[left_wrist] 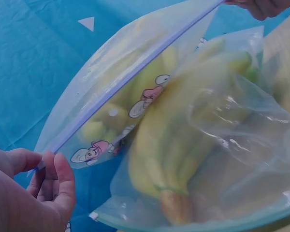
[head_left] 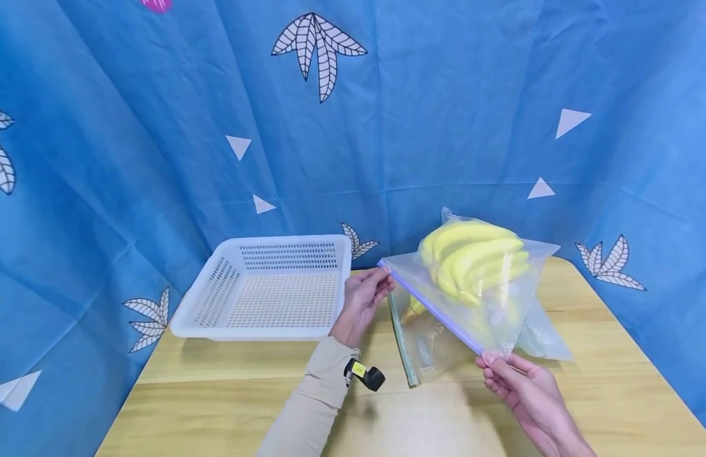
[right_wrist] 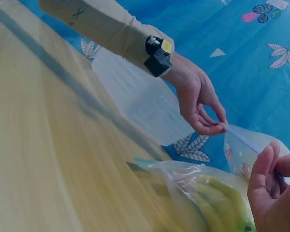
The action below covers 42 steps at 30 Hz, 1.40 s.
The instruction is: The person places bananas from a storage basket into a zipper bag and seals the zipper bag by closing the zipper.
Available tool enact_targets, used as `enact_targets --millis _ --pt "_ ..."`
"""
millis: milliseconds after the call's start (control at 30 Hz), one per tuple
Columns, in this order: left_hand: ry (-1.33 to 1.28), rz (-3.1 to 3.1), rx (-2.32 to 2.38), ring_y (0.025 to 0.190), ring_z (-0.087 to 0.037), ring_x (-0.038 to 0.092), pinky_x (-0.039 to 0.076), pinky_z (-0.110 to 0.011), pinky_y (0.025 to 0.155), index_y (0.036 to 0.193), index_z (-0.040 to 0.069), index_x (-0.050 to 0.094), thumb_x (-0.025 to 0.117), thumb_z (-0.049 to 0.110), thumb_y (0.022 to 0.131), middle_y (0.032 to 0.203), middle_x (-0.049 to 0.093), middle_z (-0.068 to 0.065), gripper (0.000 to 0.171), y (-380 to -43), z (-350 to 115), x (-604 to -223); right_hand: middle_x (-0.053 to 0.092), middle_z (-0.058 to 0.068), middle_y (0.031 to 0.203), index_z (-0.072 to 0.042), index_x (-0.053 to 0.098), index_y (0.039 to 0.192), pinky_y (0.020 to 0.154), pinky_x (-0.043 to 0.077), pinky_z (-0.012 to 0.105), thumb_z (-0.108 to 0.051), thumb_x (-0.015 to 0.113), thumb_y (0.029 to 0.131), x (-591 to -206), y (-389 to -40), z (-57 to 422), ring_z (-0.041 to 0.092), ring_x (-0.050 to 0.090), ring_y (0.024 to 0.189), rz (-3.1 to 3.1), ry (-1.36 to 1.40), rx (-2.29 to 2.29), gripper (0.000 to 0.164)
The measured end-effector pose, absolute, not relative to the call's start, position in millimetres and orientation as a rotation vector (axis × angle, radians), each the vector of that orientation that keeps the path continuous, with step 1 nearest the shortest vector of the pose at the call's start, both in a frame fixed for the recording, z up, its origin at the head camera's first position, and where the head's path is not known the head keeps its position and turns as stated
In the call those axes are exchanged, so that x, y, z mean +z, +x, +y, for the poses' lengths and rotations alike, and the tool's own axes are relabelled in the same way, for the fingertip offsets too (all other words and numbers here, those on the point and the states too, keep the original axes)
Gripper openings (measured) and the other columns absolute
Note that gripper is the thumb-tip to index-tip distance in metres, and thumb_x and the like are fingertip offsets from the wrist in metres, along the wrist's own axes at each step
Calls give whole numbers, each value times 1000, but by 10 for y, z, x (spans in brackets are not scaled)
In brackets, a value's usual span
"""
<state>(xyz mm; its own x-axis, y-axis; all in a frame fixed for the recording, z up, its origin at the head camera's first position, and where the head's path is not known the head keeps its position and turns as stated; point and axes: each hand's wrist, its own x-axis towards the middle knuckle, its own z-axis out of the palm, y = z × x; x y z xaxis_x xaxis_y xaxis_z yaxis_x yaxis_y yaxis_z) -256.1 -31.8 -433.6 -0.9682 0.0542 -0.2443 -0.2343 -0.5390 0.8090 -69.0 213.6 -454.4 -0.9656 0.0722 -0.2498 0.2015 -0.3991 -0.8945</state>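
A clear zip bag (head_left: 519, 311) with a purple zip strip (head_left: 430, 310) is held up in a slant, with yellow bananas (head_left: 473, 254) inside it. At the strip's upper left end my left hand (head_left: 361, 301) pinches the corner between thumb and fingers. My right hand (head_left: 532, 400) pinches the lower right end. Small cartoon prints (left_wrist: 92, 152) show on this bag in the left wrist view. Behind and below it lies a second zip bag (head_left: 435, 349) with a green zip strip (head_left: 403, 343), on the table. Bananas (left_wrist: 169, 145) fill that one too, partly hidden by the raised bag.
To the left of the bags, a white perforated plastic basket (head_left: 261, 333) sits on the wooden table (head_left: 227, 393). A blue patterned curtain (head_left: 433, 127) hangs behind and along both sides of the table. My left sleeve (head_left: 307, 406) reaches across the table front.
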Motion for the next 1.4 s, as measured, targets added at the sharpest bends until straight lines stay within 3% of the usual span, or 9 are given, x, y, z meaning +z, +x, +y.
enact_targets --millis 300,600,867,1000,1167,1300,1400 --pt "-136 1362 2671 68 -13 69 60 -24 71 102 -8 70 69 -5 94 78 71 -9 9 -2720 -69 -3903 77 16 92 8 74 100 77 61 31 5 67 95 -4359 -714 2182 15 73 79 1980 198 -2663 8" --pt "191 1376 2658 67 -14 65 58 -23 64 106 -12 71 68 -9 93 77 68 -9 13 -2766 772 -3181 77 18 92 9 74 102 72 61 29 14 65 93 -4230 -741 2565 19 75 74 1816 242 -3067 14" --pt "362 1368 2570 63 -13 66 56 -22 61 97 -3 74 72 -6 91 73 70 -3 7 -2520 1492 -2903 75 26 92 19 69 103 69 62 32 22 63 89 -4220 -752 2854 26 76 75 1597 365 -3395 15" --pt "452 1281 2478 63 -13 66 54 -21 59 92 2 72 69 -7 94 74 69 -3 9 -2370 1685 -2866 73 30 89 26 64 103 64 61 34 26 64 85 -4199 -717 2924 29 74 70 1589 412 -3552 18" --pt "520 1197 2380 69 -12 66 58 -22 69 95 1 70 66 -7 96 81 71 -6 9 -2300 1610 -3010 71 32 86 33 57 103 62 60 34 31 61 82 -4196 -691 3096 31 74 68 1677 285 -3684 21" --pt "554 1299 2249 72 -13 68 59 -25 74 105 -6 71 66 -8 94 85 74 -7 12 -2189 1417 -3280 72 31 85 30 61 100 60 61 34 33 60 82 -4243 -692 3376 31 75 69 1617 392 -3676 19" --pt "506 1428 2142 72 -15 70 61 -29 77 104 -6 72 68 -9 92 86 75 -11 13 -2029 1300 -3543 75 23 85 20 69 97 60 61 31 27 63 85 -4328 -702 3614 26 76 70 1652 570 -3524 15"
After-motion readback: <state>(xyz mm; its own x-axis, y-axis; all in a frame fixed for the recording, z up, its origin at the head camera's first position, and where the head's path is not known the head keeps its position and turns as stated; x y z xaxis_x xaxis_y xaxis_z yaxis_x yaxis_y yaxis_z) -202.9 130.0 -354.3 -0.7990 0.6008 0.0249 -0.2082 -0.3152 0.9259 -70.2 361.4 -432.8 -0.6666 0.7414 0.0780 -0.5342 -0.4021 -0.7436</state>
